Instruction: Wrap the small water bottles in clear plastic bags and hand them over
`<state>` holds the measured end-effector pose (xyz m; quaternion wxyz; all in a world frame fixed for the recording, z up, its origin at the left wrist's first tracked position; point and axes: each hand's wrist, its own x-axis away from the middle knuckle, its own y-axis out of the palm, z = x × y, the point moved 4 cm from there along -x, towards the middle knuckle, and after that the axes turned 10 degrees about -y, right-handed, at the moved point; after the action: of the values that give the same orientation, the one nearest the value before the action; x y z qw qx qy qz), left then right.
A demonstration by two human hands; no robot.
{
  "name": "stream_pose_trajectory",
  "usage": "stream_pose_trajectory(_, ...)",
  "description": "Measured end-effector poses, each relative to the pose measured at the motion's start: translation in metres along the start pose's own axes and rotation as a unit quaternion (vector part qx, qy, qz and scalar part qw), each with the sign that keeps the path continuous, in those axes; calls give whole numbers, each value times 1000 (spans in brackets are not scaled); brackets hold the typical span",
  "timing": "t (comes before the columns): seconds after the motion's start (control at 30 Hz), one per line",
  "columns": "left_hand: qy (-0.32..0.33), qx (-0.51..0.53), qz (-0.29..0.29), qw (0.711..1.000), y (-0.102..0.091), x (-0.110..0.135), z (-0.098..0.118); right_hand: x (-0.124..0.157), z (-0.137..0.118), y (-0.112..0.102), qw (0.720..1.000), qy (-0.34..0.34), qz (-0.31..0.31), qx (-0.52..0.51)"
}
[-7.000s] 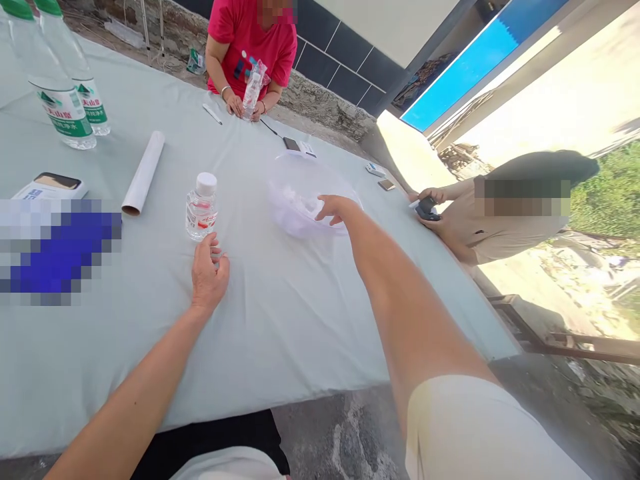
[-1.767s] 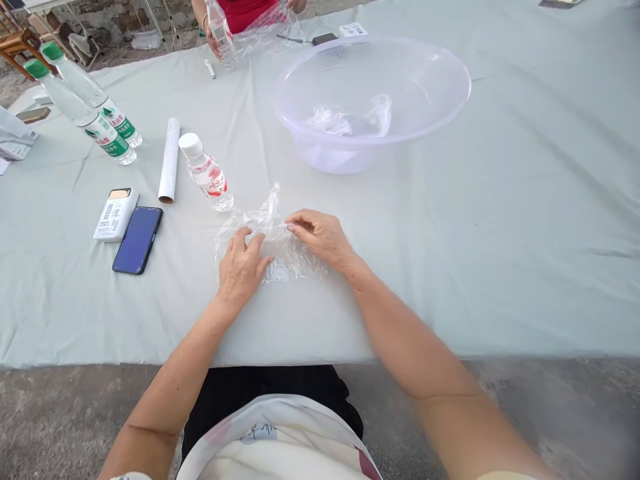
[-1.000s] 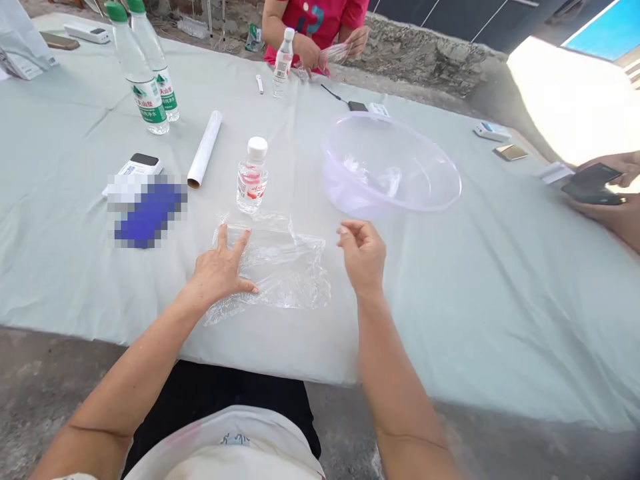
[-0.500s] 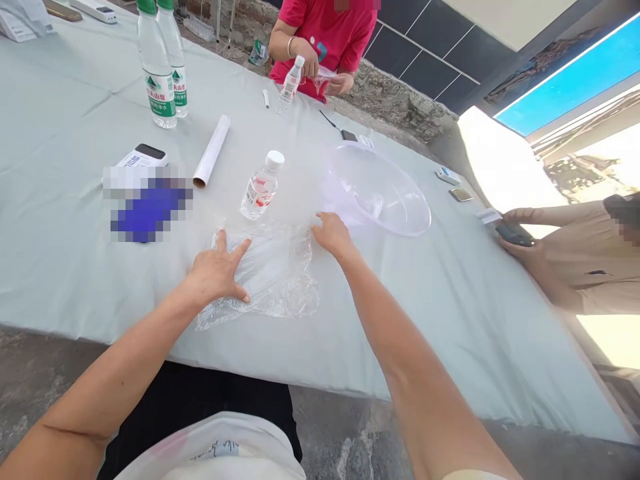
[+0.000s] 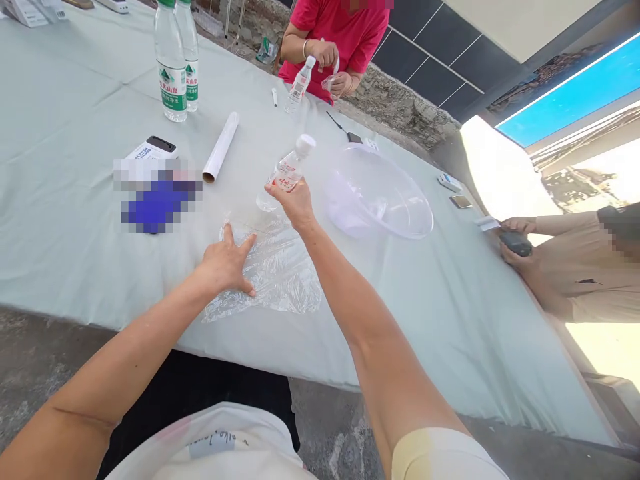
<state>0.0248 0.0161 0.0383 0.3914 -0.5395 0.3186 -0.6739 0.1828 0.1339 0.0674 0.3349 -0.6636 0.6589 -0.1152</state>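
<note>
A crumpled sheet of clear plastic wrap [image 5: 280, 270] lies spread on the pale green tablecloth [image 5: 425, 300] near the table's front edge. My left hand [image 5: 227, 263] lies flat on the wrap's left part, fingers spread. My right hand [image 5: 295, 200] is closed round a small clear water bottle [image 5: 287, 172] with a white cap and red label. The bottle is tilted, cap up and to the right, just beyond the wrap's far edge.
A clear plastic basin [image 5: 380, 193] stands right of the bottle. A roll of wrap [image 5: 221, 147], a phone, a white box [image 5: 150, 150] and two tall green-labelled bottles [image 5: 175, 60] sit to the left. A person in red [image 5: 335, 33] handles a bottle across the table; another person [image 5: 575, 260] sits at right.
My right hand left the wrap's far corner, reached to the small bottle and closed on it, tilting it. My left hand stayed flat on the wrap.
</note>
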Motion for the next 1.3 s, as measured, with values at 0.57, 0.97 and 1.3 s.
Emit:
stream_pose_trajectory(0.57, -2, -51, -15, 999, 5, -4, 5, 127, -3, -53, 895, 270, -178, 306)
stream_pose_trajectory(0.97, -26, -89, 7, 996, 0, -1, 8, 138, -1, -55, 908, 225, -211, 282)
stream_pose_trajectory(1.3, -30, -119, 15, 992, -3, 1, 8, 161, 8, -59, 957, 188, -100, 197)
